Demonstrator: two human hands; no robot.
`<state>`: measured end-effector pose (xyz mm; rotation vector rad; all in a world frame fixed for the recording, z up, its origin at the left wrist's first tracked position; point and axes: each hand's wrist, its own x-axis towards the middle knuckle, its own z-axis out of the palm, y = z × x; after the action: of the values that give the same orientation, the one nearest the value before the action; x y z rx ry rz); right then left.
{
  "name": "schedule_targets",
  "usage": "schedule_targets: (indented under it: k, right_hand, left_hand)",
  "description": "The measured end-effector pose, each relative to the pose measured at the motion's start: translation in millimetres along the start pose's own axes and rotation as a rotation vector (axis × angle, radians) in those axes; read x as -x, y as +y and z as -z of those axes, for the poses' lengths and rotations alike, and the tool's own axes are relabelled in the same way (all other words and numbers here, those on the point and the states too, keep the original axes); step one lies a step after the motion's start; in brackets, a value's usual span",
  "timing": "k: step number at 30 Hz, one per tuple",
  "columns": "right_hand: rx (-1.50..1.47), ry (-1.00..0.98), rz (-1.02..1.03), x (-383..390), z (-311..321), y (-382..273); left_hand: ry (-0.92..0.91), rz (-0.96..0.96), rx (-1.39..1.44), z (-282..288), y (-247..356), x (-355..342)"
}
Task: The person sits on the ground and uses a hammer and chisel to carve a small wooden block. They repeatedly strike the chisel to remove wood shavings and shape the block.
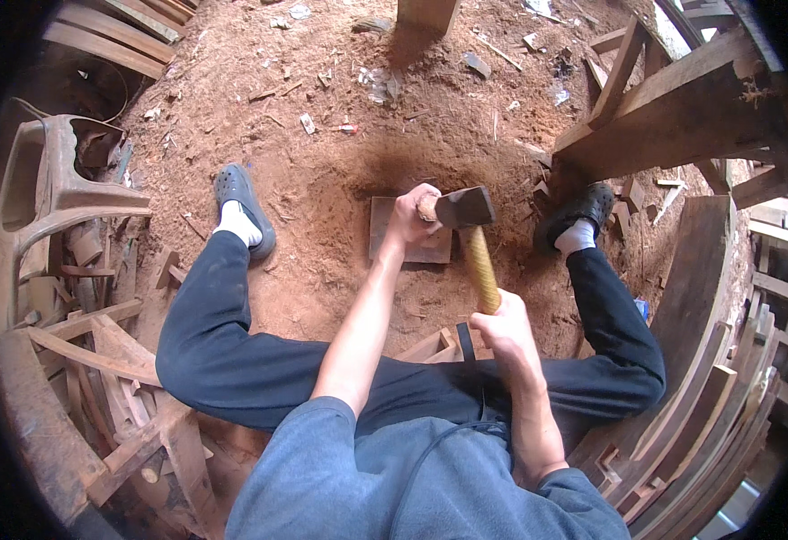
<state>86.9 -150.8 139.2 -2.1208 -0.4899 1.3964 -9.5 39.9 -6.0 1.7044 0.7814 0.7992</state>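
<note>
My right hand [506, 328] is closed around the yellow-wrapped handle [481, 270] of a hatchet. The dark metal hatchet head [468, 208] is up beside my left hand [415, 216]. The fingers of that hand are wrapped around a short, light-coloured piece of wood [427, 208], whose end shows right next to the hatchet head; whether the two touch I cannot tell. Below my left hand a square, flat-topped wooden block [426, 255] sits in the sawdust, partly hidden by the hand and forearm.
Sawdust and scraps cover the ground [313, 180]. A dusty plastic chair [43, 207] and wood offcuts [115, 360] stand at the left. Heavy timber beams [664, 117] and stacked planks [682, 297] line the right. My feet in dark clogs [243, 202] are spread either side of the block.
</note>
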Motion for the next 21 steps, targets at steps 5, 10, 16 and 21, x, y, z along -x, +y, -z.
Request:
schedule_targets:
  k: [5,10,16,21]
  right_hand:
    - [0.183,0.007,0.063,-15.3,-13.7,1.6]
    - [0.102,-0.056,0.014,-16.6,-12.0,12.5]
    - [-0.1,-0.091,-0.07,-6.6,-21.6,18.0]
    - [-0.179,-0.133,-0.048,0.2,-19.9,12.3]
  left_hand:
    - [-0.056,0.043,-0.042,0.8,-5.5,4.4]
    - [-0.157,0.156,0.182,1.7,-13.4,2.3]
    - [-0.162,0.011,0.081,-1.6,-12.8,0.2]
    - [-0.199,-0.111,0.013,1.3,-13.9,-1.0]
